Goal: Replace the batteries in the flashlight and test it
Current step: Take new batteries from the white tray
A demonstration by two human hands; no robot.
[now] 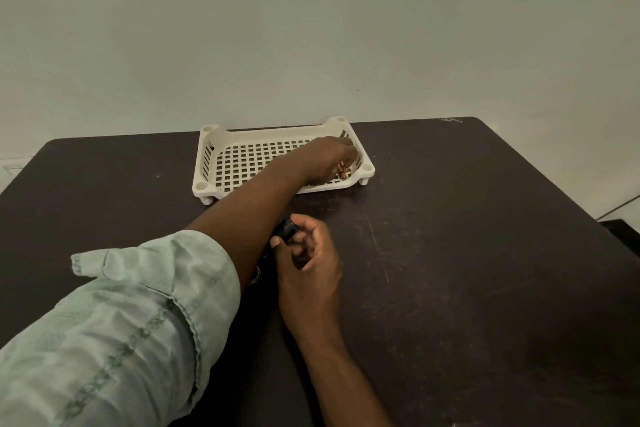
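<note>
Right hand (308, 253) gripping black flashlight (286, 227), left hand (329, 158) in white basket (221, 163) — fingers around copper-topped batteries (343, 172).

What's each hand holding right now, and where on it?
The right hand grips the black flashlight around its upper end. The left hand reaches into the white basket, its fingers around copper-coloured batteries; exact hold unclear.

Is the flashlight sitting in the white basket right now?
No, the flashlight is held by the right hand over the table, while the left hand reaches into the basket.
</note>
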